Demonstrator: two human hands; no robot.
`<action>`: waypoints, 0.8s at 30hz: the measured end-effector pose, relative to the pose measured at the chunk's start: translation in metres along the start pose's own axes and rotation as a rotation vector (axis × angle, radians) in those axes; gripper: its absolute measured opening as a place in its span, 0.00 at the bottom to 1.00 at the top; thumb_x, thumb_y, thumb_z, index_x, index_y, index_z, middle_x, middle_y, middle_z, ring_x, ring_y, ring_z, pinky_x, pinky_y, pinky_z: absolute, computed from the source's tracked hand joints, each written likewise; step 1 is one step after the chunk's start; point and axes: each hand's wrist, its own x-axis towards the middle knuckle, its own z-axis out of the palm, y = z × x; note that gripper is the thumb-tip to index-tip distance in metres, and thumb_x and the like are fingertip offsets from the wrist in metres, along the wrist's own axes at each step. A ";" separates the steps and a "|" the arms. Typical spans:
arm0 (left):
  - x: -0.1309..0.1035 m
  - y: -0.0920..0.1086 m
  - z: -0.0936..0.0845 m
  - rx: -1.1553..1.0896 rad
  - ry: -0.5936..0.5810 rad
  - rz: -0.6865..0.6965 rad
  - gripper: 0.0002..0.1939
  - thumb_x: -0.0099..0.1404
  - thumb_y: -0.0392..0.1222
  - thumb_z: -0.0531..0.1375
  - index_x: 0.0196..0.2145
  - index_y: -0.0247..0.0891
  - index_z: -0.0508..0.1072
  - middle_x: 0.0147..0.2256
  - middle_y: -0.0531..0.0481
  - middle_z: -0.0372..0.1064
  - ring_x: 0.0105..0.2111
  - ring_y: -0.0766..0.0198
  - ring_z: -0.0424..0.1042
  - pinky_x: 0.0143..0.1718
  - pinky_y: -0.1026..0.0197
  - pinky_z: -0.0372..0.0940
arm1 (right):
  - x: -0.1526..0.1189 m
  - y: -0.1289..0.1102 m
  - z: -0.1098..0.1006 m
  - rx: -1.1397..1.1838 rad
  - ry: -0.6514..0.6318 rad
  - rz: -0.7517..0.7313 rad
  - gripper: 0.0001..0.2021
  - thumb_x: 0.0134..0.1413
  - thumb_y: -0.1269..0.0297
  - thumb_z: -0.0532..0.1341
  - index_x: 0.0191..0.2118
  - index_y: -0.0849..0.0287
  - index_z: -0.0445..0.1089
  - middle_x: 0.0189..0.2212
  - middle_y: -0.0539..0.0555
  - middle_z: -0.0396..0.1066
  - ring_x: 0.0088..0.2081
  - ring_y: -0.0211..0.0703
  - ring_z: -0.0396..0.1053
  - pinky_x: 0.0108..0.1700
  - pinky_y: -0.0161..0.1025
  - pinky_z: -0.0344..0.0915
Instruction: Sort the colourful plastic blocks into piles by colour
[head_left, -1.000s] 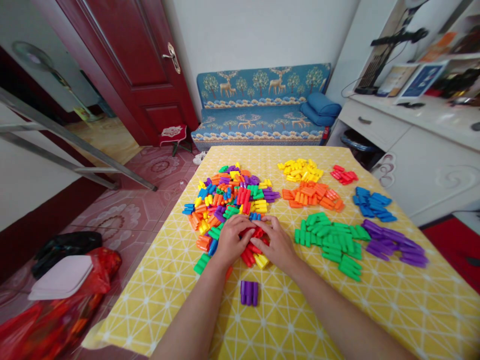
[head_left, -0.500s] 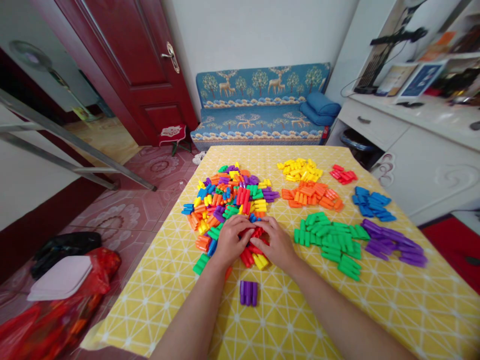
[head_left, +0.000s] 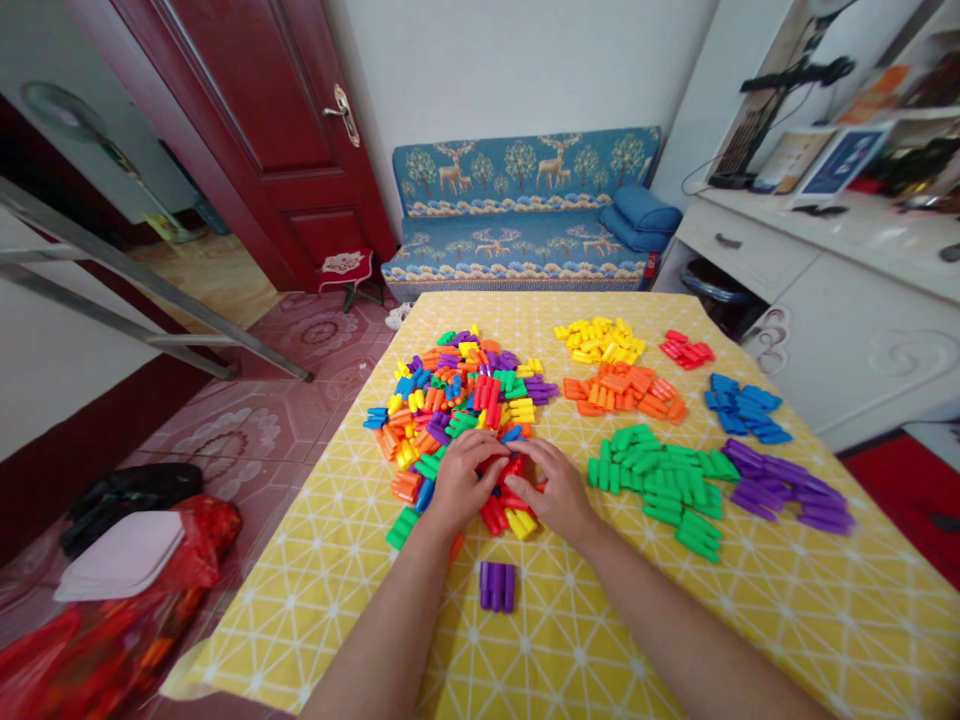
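My left hand [head_left: 466,482] and my right hand [head_left: 553,490] meet at the near edge of a mixed pile of plastic building blocks [head_left: 442,400]. Between my fingertips shows a red block [head_left: 514,466], partly covered by my fingers. Both hands have their fingers curled and closed around it. Just below my hands lie red and yellow blocks [head_left: 520,523]. A lone purple block [head_left: 497,587] rests on the cloth nearer to me, between my forearms.
Sorted blocks lie to the right: yellow [head_left: 600,341], orange [head_left: 624,390], red [head_left: 685,349], blue [head_left: 747,408], green [head_left: 664,475] and purple [head_left: 787,487]. A yellow cloth [head_left: 360,640] covers the table. Beyond stands a blue sofa [head_left: 502,235].
My right hand's fingers have shifted slightly and the red block between my hands has turned a little. The sorted blocks and the purple block stay put.
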 end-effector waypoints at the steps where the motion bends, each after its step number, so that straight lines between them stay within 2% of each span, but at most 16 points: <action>1: 0.000 0.000 0.000 0.000 0.001 -0.003 0.06 0.65 0.36 0.58 0.38 0.41 0.76 0.39 0.46 0.73 0.45 0.58 0.69 0.48 0.53 0.64 | 0.000 -0.001 0.000 0.026 0.012 -0.005 0.19 0.55 0.57 0.62 0.52 0.53 0.68 0.48 0.56 0.69 0.50 0.48 0.67 0.52 0.47 0.65; 6: -0.001 0.001 0.000 -0.002 0.030 -0.030 0.09 0.64 0.36 0.59 0.43 0.41 0.74 0.42 0.46 0.73 0.46 0.57 0.69 0.49 0.53 0.63 | -0.002 -0.004 -0.003 0.144 0.034 0.037 0.18 0.55 0.57 0.61 0.52 0.53 0.68 0.48 0.56 0.68 0.47 0.47 0.67 0.38 0.39 0.69; 8: -0.002 0.001 0.000 0.000 0.024 -0.036 0.14 0.64 0.37 0.60 0.47 0.43 0.72 0.45 0.46 0.73 0.47 0.57 0.69 0.50 0.53 0.63 | -0.002 -0.005 -0.004 0.170 0.042 0.035 0.18 0.55 0.58 0.62 0.51 0.53 0.68 0.48 0.56 0.69 0.46 0.46 0.68 0.36 0.38 0.68; 13: -0.003 0.001 -0.002 0.013 -0.006 -0.035 0.21 0.61 0.36 0.62 0.52 0.46 0.70 0.48 0.47 0.71 0.49 0.57 0.68 0.53 0.53 0.61 | -0.004 -0.006 -0.004 0.192 0.062 0.002 0.18 0.55 0.61 0.62 0.52 0.52 0.67 0.49 0.55 0.68 0.48 0.46 0.67 0.41 0.39 0.68; 24: -0.003 0.001 -0.002 0.011 0.001 -0.034 0.18 0.63 0.38 0.60 0.52 0.45 0.71 0.48 0.45 0.71 0.49 0.56 0.68 0.52 0.51 0.63 | -0.005 -0.007 -0.006 0.212 0.029 -0.039 0.16 0.56 0.61 0.61 0.51 0.52 0.67 0.47 0.55 0.70 0.48 0.45 0.68 0.48 0.43 0.68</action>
